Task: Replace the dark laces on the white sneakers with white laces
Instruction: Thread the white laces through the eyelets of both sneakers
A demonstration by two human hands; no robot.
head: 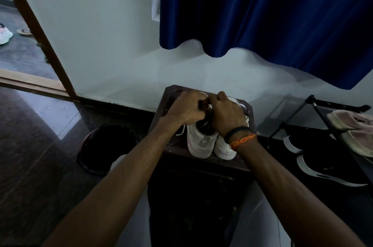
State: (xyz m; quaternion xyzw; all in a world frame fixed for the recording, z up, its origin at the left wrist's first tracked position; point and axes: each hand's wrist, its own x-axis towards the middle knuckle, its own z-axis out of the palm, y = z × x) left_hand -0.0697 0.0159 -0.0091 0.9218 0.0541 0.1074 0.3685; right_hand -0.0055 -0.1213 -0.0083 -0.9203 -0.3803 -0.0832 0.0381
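Two hands meet over a pair of white sneakers [199,142]: the left hand [186,108] and right hand [227,114] have their fingers curled tight together around something dark at the laces, though what they pinch is hidden. The sneakers stand side by side on a small dark desk [173,95]. A blue curtain [272,15] hangs behind.

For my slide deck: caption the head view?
Both hands work laces on white sneakers atop a dark stool.
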